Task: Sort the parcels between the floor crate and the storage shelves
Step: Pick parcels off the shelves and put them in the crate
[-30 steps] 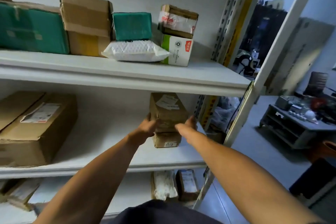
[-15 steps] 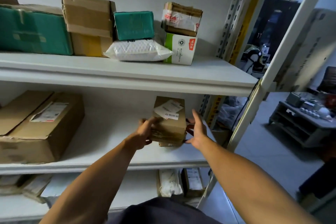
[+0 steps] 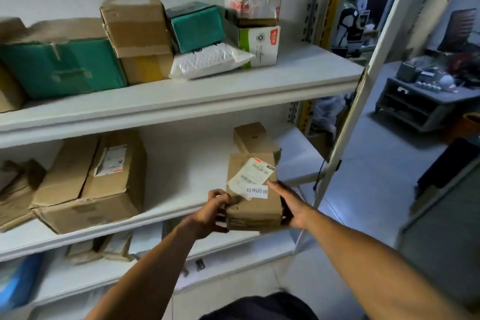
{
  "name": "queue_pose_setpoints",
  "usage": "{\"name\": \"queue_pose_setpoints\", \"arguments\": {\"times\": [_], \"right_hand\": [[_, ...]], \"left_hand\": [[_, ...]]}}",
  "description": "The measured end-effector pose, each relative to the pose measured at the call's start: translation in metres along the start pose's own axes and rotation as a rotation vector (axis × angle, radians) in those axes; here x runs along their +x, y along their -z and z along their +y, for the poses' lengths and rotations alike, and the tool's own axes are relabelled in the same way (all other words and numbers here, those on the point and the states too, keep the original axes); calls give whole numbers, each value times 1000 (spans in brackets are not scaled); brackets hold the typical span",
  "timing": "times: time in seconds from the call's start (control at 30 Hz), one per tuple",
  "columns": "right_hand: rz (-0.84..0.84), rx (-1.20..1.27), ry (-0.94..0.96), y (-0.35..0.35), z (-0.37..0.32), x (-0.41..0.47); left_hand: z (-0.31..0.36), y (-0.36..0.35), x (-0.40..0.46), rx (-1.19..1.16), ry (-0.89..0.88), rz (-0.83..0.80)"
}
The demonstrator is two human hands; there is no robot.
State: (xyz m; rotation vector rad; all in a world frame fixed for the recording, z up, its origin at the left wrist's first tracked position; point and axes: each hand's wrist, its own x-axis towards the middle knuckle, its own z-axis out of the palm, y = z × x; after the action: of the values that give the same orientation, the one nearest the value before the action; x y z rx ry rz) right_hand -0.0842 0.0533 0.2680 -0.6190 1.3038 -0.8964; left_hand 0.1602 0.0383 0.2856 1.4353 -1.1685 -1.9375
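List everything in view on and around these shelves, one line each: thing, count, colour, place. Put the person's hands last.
Labelled parcel: 1, brown with white labels, held at the front edge of the middle shelf.
Small carton: 1, brown, middle shelf behind the held parcel.
Large carton: 1, brown, middle shelf, left of centre.
Green boxes: 2, teal, top shelf.
Taped cartons: 2, brown, stacked on the top shelf.
Padded mailer: 1, white, top shelf under the smaller green box.
White carton: 1, white and green, top shelf, right.
Low table: 1, grey, floor at right.
Left hand: grips the parcel's left side.
Right hand: fingers straight against its right side.
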Motion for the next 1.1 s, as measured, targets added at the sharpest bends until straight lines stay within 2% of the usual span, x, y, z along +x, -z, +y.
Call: {"name": "queue_pose_setpoints", "arguments": {"times": [0.3, 0.43, 0.63, 1.1], "right_hand": [[180, 4, -8, -18, 82, -76], [275, 72, -57, -6, 109, -114], [445, 212, -67, 28, 148, -166], [776, 576, 31, 97, 254, -347]], "left_hand": [[-65, 3, -31, 25, 138, -12], [-82, -17, -32, 129, 251, -90], [-98, -73, -32, 257, 243, -199], [-139, -258, -80, 579, 294, -635]]}}
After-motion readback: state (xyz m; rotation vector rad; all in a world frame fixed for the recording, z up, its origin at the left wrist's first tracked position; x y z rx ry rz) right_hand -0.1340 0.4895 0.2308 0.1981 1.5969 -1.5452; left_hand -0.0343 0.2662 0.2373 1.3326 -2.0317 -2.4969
